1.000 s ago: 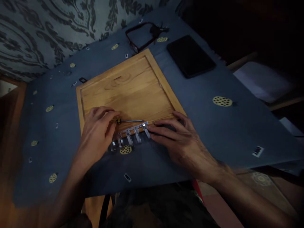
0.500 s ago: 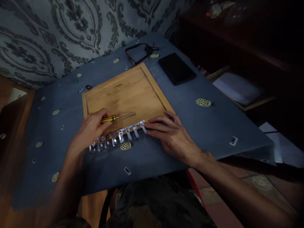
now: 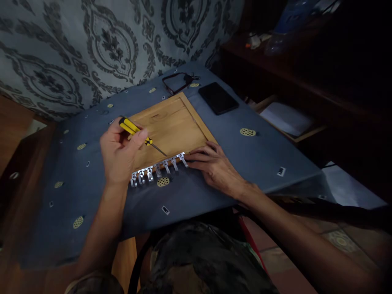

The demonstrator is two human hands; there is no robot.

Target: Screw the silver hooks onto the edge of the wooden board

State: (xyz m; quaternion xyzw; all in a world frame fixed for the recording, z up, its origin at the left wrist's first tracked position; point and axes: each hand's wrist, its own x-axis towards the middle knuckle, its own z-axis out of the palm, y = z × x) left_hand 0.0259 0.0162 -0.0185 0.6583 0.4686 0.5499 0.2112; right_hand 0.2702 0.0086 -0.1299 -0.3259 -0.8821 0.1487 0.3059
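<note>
A yellow and black screwdriver (image 3: 132, 127) is gripped in my left hand (image 3: 118, 151), its shaft slanting down to the right over the wooden panel (image 3: 171, 122). Its tip is close to a row of metal hooks (image 3: 165, 164) along the panel's near edge; whether it touches them I cannot tell. My right hand (image 3: 212, 165) rests at the panel's near right corner, fingers stretched out beside the rightmost hook. My left hand and wrist cover the panel's left side.
A blue patterned cloth (image 3: 196, 196) covers the table. Behind the panel lie dark-framed glasses (image 3: 174, 83) and keys (image 3: 189, 77), with a black tablet (image 3: 218, 98) to their right. Papers (image 3: 286, 118) sit in an open drawer at right. A plastic bottle (image 3: 288, 24) stands at upper right.
My left hand has lifted and turned the screwdriver from lying nearly level to slanting downward, tip nearer the hooks. My right hand stays by the rightmost hook. The camera view has shifted slightly.
</note>
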